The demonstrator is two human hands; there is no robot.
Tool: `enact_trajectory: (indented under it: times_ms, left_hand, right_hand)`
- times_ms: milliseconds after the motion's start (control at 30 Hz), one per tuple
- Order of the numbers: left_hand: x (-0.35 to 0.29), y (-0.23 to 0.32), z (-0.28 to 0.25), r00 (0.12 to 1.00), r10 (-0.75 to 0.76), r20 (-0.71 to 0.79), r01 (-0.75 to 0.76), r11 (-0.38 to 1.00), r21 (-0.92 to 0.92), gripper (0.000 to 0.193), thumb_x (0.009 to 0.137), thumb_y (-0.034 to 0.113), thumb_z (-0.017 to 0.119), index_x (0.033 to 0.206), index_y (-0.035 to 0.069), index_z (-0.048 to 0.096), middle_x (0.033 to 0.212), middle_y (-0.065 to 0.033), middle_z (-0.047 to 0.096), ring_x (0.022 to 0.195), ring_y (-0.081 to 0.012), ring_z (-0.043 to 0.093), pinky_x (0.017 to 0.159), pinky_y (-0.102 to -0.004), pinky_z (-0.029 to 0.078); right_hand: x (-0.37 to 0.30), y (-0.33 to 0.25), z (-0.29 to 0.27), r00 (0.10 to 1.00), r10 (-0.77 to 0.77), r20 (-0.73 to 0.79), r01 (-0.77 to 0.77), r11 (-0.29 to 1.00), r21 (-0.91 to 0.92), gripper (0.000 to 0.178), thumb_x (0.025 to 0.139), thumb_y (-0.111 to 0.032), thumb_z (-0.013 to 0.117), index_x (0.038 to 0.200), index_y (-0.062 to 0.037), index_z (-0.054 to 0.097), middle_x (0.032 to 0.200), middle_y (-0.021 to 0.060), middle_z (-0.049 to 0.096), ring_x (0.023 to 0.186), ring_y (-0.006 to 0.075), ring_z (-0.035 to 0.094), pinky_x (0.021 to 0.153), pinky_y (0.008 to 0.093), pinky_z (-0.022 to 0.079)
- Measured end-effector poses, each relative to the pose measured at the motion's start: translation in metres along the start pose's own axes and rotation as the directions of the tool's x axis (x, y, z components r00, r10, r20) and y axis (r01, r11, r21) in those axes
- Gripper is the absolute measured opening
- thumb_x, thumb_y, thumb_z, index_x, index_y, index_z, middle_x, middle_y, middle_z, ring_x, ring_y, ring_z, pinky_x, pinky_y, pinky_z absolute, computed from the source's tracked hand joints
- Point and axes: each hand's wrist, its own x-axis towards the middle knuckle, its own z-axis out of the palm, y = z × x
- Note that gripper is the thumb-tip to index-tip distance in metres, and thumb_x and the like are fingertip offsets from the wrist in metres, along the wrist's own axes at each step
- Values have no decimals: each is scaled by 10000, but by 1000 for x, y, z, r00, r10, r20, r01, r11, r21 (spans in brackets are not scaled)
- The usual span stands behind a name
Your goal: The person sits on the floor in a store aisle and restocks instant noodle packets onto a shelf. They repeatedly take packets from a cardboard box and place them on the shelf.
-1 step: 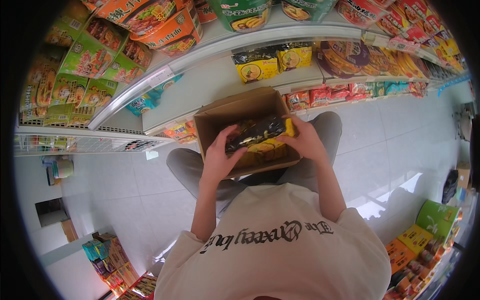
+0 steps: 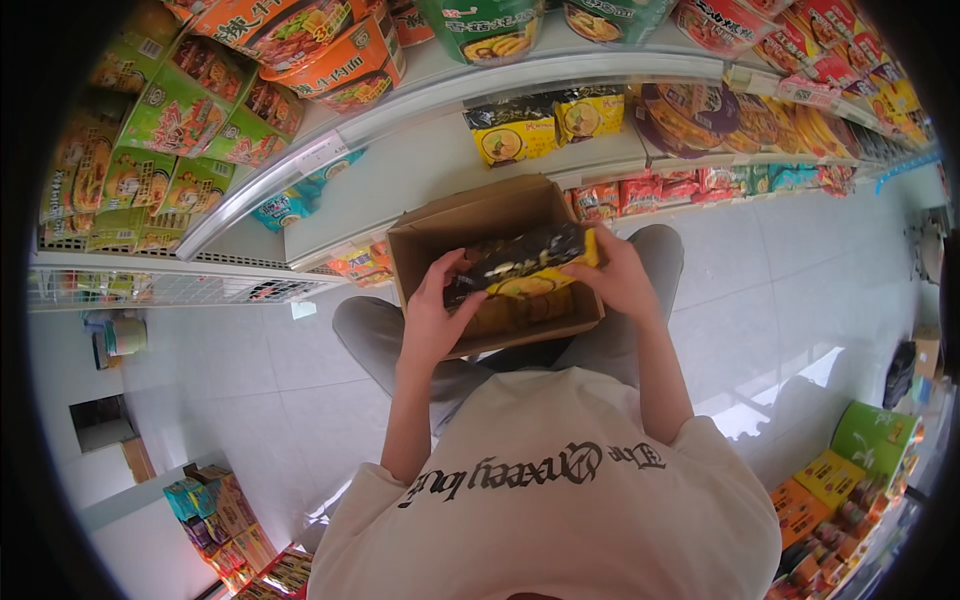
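A black and yellow instant noodle packet (image 2: 535, 262) is held at the mouth of an open cardboard box (image 2: 470, 215) between my bent legs. My right hand (image 2: 625, 283) grips the packet's right end, thumb on the near side. At its left end my left hand (image 2: 436, 312) curls round it, thumb and fingers bent. The right end sits a little higher than the left. Below, inside the box, more yellow packaging (image 2: 525, 312) shows dimly; the packet and my hands hide part of it.
Ahead, a low shelf (image 2: 390, 185) bears two similar yellow and black packets (image 2: 515, 132) and round noodle bowls (image 2: 690, 115). Its upper shelf edge (image 2: 480, 85) overhangs them. Red packets (image 2: 660, 188) line the lowest level. Stacked goods stand at the lower left (image 2: 220, 520) and lower right (image 2: 830, 490).
The packet has come up slightly, its right end most, and its printed front shows more. My right hand has shifted a little right with it; the box stays put.
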Motion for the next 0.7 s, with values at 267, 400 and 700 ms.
enact_trajectory:
  times_ms: [267, 400, 700]
  left_hand:
    - [-42, -40, 30, 966, -180, 183, 186, 982, -16, 325, 916, 210, 707, 1189, 59, 619, 919, -151, 713, 850, -318, 708, 754, -404, 560]
    - [-50, -46, 59, 919, -223, 326, 74, 908, 412, 283, 942, 325, 656, 1080, 77, 645, 812, -163, 704, 747, -383, 693, 675, -460, 561]
    - [-43, -55, 60, 968, -188, 165, 137, 951, 278, 245, 920, 327, 658, 993, 94, 645, 725, -133, 688, 687, -377, 683, 630, -487, 558]
  right_hand:
    - [62, 45, -66, 850, -121, -513, 366, 836, 409, 301, 960, -51, 669, 1237, -2, 560, 1134, 82, 681, 1003, 134, 646, 883, 291, 529]
    - [111, 92, -84, 812, -164, -560, 393, 863, 317, 284, 962, -107, 687, 1199, 3, 574, 1081, 61, 683, 946, 113, 638, 825, 269, 526]
    - [194, 156, -96, 820, -214, -531, 321, 940, 117, 303, 926, -183, 738, 1110, 10, 594, 979, 49, 669, 849, 106, 594, 750, 272, 499]
